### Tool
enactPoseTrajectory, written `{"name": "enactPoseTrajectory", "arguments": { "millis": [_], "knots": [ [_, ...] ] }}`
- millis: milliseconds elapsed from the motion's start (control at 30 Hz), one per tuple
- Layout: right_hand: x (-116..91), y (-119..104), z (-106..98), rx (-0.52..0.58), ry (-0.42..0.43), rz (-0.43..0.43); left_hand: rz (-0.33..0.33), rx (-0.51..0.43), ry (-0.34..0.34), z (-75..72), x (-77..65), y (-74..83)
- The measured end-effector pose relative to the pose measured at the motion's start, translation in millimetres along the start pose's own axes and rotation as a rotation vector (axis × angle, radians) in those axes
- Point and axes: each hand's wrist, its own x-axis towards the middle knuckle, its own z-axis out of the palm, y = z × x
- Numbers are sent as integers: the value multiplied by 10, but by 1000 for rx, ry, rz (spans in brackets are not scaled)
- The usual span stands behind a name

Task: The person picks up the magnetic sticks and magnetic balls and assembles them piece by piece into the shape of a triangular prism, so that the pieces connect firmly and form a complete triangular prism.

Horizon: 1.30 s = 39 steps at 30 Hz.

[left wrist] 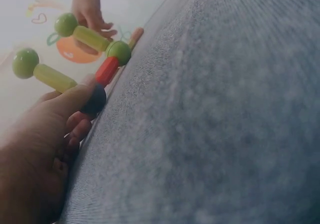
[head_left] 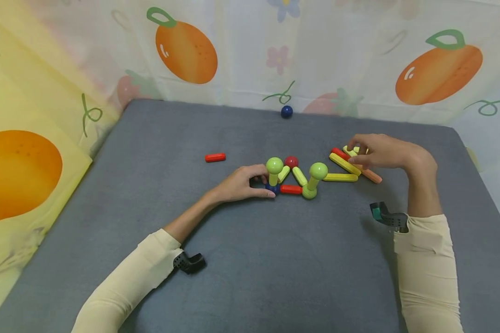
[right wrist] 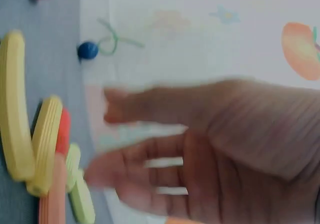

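Note:
My left hand (head_left: 243,185) pinches a dark blue ball (left wrist: 96,100) at one corner of a small ball-and-stick frame on the table. From that ball a pale green stick (head_left: 273,179) stands up, topped by a green ball (head_left: 274,165). A red stick (head_left: 291,189) joins the blue ball to a lower green ball (head_left: 309,192), which bears another upright stick and green ball (head_left: 318,171). Two pale green sticks slant toward a red ball (head_left: 291,161) behind. My right hand (head_left: 381,150) hovers above loose sticks with fingers loosely bent, holding nothing.
Yellow sticks (head_left: 344,163), an orange stick (head_left: 371,175), a red one and pale green ones lie beneath the right hand. A separate red stick (head_left: 215,157) lies left of the frame. Another blue ball (head_left: 286,111) sits by the table's back edge, against a printed curtain.

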Motion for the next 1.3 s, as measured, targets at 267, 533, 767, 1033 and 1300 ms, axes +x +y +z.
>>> {"name": "enactPoseTrajectory", "arguments": {
  "millis": [267, 533, 767, 1033, 1300],
  "knots": [
    [121, 130, 63, -107, 30, 52, 6, -4, 13, 8, -11, -2],
    [224, 285, 105, -144, 46, 154, 21, 0, 14, 11, 8, -16],
    [245, 427, 143, -190, 156, 189, 9, 5, 3, 2, 10, -1],
    [227, 449, 141, -146, 159, 224, 14, 7, 11, 4, 14, 8],
    [56, -133, -18, -73, 321, -147, 16, 8, 22, 16, 6, 8]
  ]
}}
